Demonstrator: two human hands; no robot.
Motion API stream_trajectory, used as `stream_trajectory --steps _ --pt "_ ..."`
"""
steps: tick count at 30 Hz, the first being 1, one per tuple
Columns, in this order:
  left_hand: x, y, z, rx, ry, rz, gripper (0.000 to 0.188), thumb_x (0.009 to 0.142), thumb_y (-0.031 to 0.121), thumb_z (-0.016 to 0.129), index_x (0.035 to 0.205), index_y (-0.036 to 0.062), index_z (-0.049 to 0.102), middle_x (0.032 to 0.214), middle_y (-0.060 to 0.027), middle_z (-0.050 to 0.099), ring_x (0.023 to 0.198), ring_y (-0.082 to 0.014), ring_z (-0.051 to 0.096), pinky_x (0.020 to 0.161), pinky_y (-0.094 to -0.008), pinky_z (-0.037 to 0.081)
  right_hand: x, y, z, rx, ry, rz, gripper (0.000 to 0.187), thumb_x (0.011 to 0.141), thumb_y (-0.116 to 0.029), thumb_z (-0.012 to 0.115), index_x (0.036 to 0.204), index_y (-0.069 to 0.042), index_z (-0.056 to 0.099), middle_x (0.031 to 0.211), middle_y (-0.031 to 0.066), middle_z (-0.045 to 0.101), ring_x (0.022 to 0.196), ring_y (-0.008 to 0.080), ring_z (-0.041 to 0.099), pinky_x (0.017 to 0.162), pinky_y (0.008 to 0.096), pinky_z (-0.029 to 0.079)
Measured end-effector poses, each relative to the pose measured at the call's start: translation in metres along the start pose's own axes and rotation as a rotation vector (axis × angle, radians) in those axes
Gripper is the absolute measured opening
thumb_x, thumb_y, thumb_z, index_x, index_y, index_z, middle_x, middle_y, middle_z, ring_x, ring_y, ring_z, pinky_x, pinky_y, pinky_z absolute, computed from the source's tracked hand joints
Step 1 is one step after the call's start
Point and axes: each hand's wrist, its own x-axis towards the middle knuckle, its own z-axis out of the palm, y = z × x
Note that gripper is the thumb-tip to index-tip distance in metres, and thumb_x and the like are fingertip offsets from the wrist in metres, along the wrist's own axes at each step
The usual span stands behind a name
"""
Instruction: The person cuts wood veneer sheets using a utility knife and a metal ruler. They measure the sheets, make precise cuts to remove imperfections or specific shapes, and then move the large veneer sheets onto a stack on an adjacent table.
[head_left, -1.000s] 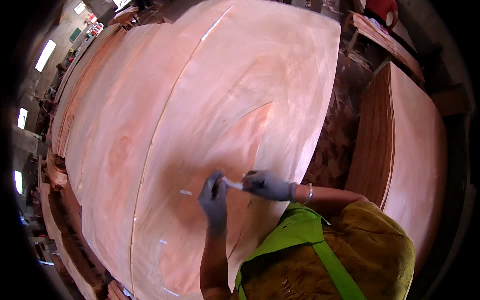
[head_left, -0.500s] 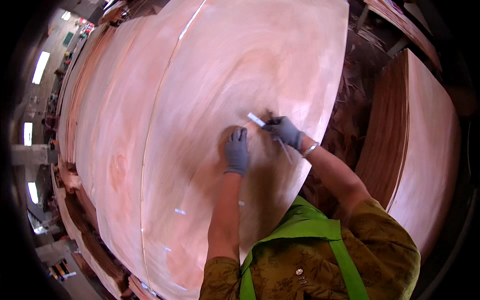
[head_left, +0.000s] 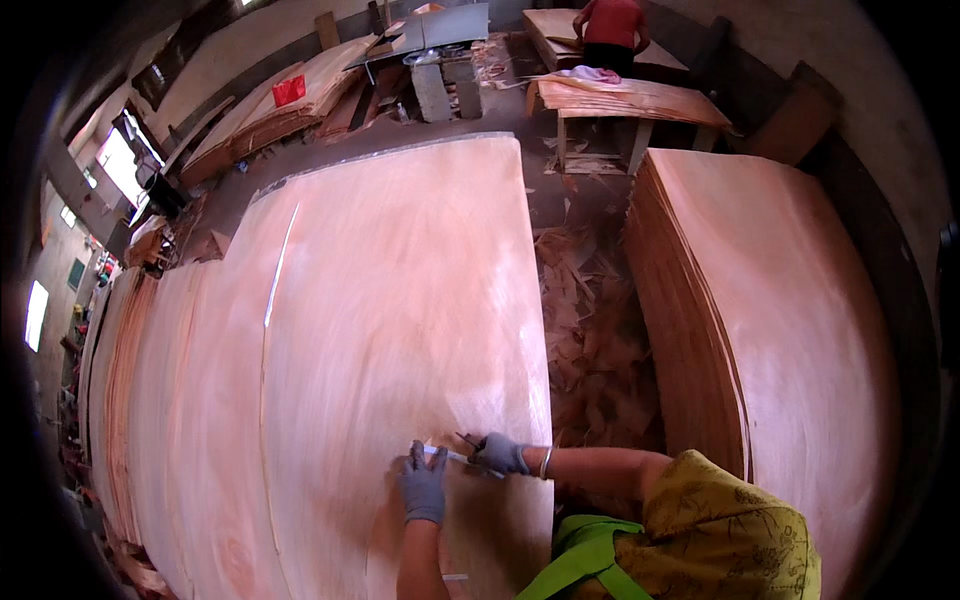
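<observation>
White paper strip (head_left: 455, 457): on the wood sheet (head_left: 380, 300), between the two gloved hands, running from 10 o'clock to 4 o'clock. Change noted: half a second ago the right hand carried a strip apart from the left, its tail hanging loose; both hands now meet at the strip. I judge the work has passed from carrying the strip to laying it.

Condition of strip: narrow, bright, apparently straight; whether it is stuck down, I cannot tell.

Left hand (head_left: 422, 487): at the strip's 10 o'clock end, fingers extended; I cannot tell whether its grip pinches the strip. Right hand (head_left: 500, 455): at 3 o'clock, grip closed around a slim dark tool (head_left: 467, 441), type unclear; the strip's other end shows beside it.

Outward: short white piece (head_left: 455, 577) at 6 o'clock; wood scraps (head_left: 575, 310) on the floor between 1 and 2; stack of sheets (head_left: 780, 290) at 2; a desk (head_left: 640, 98) bearing sheets at 1.
</observation>
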Motion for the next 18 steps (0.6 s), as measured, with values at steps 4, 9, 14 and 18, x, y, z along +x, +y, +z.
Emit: stream_trajectory --steps 4,9,14,18 --pt "-0.016 -0.013 -0.007 -0.004 -0.125 -0.035 0.065 0.084 0.011 0.050 0.138 0.0404 0.032 0.148 -0.0148 0.022 0.113 -0.0309 0.044 0.079 -0.0429 0.046 -0.079 -0.093 0.030 0.241 0.003 0.117 0.032 0.082 -0.034 0.061 0.101 -0.009 0.063 0.072 0.0048 0.058 0.060 0.0153 0.054 0.053 0.0299 0.044" --pt "-0.021 -0.012 -0.015 -0.090 -0.106 -0.014 0.065 0.082 0.006 0.047 0.139 0.0364 0.035 0.146 -0.0186 0.024 0.116 -0.0332 0.043 0.082 -0.0400 0.045 -0.107 -0.040 0.047 0.096 -0.528 0.229 0.022 0.086 -0.026 0.058 0.101 -0.011 0.063 0.067 -0.0002 0.055 0.055 0.0094 0.050 0.048 0.0246 0.040" --pt "-0.097 0.059 -0.075 -0.434 0.246 -0.022 0.056 0.080 0.006 0.048 0.134 0.0147 0.043 0.140 -0.0243 0.033 0.118 -0.0392 0.043 0.088 -0.0445 0.042 -0.184 0.060 0.039 0.217 -1.009 0.236 0.009 0.085 -0.012 0.059 0.086 -0.004 0.061 0.070 -0.0012 0.055 0.056 0.0077 0.045 0.049 0.0239 0.039" --pt "-0.247 0.117 -0.070 -0.691 0.406 -0.189 0.052 0.079 0.000 0.048 0.131 0.0021 0.043 0.138 -0.0277 0.034 0.121 -0.0417 0.041 0.097 -0.0470 0.036 -0.266 0.003 0.045 -0.362 -1.294 0.222 0.022 0.082 -0.025 0.060 0.082 -0.002 0.062 0.067 0.0044 0.059 0.061 0.0167 0.052 0.054 0.0309 0.044"
